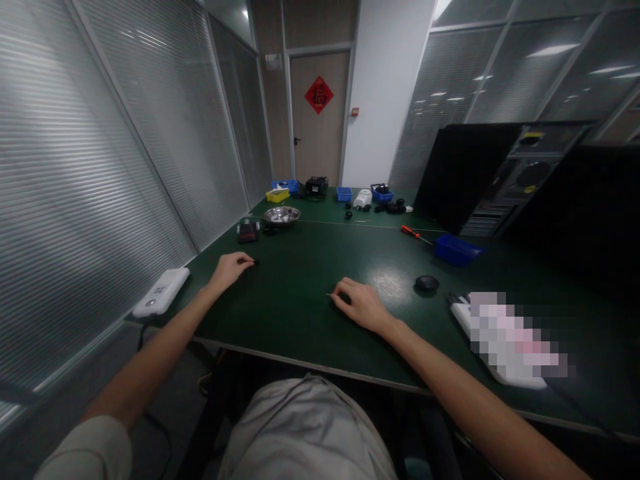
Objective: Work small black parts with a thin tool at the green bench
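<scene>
My left hand (234, 268) is over the left part of the green table (295, 267), its fingers pinched on a small dark piece (256, 262). Nearer the front edge, my right hand (357, 303) rests low at the table's middle. Its fingers are closed on a thin, light-coloured pin-like item (329, 295), too small to identify. Beyond my left hand sit a black-and-red box (247, 231) and a round metal dish (282, 215) with small parts in it. A round black object (427, 285) lies to the right of my right hand.
A red screwdriver (410, 231) lies beside a blue tray (456, 250) at the right. White devices stand at the left edge (163, 292) and right front (510, 360). Small bins, black parts and a white object (363, 198) line the back. Computer cases (525, 180) stand back right.
</scene>
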Demonstrator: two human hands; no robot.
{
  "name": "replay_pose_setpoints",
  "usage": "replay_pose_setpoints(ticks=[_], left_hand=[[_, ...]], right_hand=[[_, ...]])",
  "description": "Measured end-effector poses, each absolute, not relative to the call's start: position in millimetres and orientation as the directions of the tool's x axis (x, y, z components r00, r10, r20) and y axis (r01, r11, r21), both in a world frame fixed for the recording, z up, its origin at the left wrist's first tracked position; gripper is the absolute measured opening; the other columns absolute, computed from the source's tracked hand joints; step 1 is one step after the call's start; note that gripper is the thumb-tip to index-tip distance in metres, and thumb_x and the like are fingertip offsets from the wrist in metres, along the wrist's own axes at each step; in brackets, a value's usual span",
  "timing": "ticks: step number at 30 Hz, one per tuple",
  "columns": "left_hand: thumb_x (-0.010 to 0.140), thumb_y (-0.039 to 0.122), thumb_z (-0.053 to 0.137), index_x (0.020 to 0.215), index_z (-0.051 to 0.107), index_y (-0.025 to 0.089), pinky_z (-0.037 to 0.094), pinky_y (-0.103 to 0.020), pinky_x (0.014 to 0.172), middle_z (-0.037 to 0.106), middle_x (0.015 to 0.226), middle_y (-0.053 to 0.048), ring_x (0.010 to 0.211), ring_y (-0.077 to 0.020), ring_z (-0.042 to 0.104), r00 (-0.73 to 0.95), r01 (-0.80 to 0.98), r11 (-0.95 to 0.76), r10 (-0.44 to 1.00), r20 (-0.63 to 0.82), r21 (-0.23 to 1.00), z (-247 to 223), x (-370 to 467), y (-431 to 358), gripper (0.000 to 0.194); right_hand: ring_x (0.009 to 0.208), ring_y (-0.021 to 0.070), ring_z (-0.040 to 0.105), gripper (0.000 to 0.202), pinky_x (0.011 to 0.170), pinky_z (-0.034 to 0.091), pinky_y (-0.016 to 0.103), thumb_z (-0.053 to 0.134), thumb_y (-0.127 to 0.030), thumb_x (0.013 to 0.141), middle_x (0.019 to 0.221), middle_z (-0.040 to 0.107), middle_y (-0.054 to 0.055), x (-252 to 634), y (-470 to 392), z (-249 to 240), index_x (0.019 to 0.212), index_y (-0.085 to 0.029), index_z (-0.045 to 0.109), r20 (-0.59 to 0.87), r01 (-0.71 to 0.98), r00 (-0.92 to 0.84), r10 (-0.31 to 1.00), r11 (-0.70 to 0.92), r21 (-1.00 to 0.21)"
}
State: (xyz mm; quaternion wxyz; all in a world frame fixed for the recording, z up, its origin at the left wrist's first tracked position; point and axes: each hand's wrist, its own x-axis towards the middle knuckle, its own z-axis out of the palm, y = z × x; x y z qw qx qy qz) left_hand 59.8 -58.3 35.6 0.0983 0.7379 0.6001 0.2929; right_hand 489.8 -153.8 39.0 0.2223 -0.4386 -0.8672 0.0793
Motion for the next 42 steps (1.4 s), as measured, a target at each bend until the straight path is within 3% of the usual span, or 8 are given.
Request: replay_pose_setpoints(ticks=[4,7,15,22,34,42], left_hand=[[0.093,0.036,0.067,0.101,0.077,0.021,0.052,-0.032,0.089,0.074,0.108,-0.005,0.098,-0.02,0.068,0.499,0.576,-0.581,0.807,0.315,0.575,32.2,163.3,-86.4,0.019],[0.095,0.034,0.068,0.099,0.076,0.021,0.051,-0.03,0.087,0.073,0.104,-0.004,0.095,-0.0179,0.067,0.617,0.443,-0.668,0.711,0.336,0.598,29.0,221.6,-104.9,0.016],[0.096,0.031,0.067,0.12,0.073,0.023,0.05,-0.029,0.084,0.07,0.109,-0.006,0.095,-0.0175,0.063,0.632,0.437,-0.695,0.689,0.354,0.571,31.9,241.3,-118.9,0.026],[0.101,0.034,0.061,0.114,0.076,0.02,0.049,-0.027,0.077,0.071,0.107,-0.006,0.085,-0.0152,0.063,0.639,0.4,-0.685,0.685,0.35,0.609,29.2,242.1,-119.7,0.025],[0.098,0.031,0.064,0.113,0.077,0.022,0.051,-0.029,0.086,0.075,0.108,-0.005,0.095,-0.0177,0.068,0.594,0.375,-0.648,0.717,0.365,0.663,28.5,240.1,-118.2,0.022],[0.099,0.031,0.063,0.11,0.077,0.02,0.051,-0.027,0.084,0.074,0.105,-0.006,0.091,-0.0167,0.068,0.649,0.373,-0.722,0.652,0.392,0.582,31.1,243.9,-121.3,0.021]], right_hand=[[0.079,0.0141,0.062,0.019,0.067,0.037,0.026,0.054,-0.037,0.104,0.1,0.065,0.002,489.5,-154.1,39.2,0.099,-0.023,0.067,0.325,0.756,-0.486,0.811,0.577,-0.31],[0.081,0.0147,0.062,0.019,0.068,0.037,0.026,0.055,-0.037,0.103,0.1,0.065,0.002,490.5,-154.4,39.0,0.098,-0.023,0.068,0.334,0.773,-0.462,0.821,0.558,-0.302],[0.081,0.0152,0.062,0.018,0.067,0.036,0.026,0.057,-0.037,0.101,0.098,0.065,0.001,490.9,-153.7,37.6,0.095,-0.024,0.067,0.333,0.778,-0.452,0.827,0.549,-0.306],[0.079,0.0149,0.062,0.017,0.066,0.035,0.027,0.058,-0.037,0.1,0.097,0.065,0.001,492.8,-154.3,38.1,0.094,-0.023,0.067,0.334,0.785,-0.44,0.833,0.538,-0.307],[0.082,0.0148,0.062,0.019,0.069,0.039,0.026,0.05,-0.037,0.106,0.103,0.064,0.002,491.4,-154.5,38.6,0.102,-0.024,0.064,0.343,0.728,-0.496,0.798,0.598,-0.337],[0.078,0.0144,0.062,0.019,0.063,0.033,0.027,0.051,-0.038,0.106,0.104,0.064,0.001,484.0,-155.1,35.5,0.102,-0.024,0.063,0.321,0.758,-0.536,0.781,0.612,-0.223]])
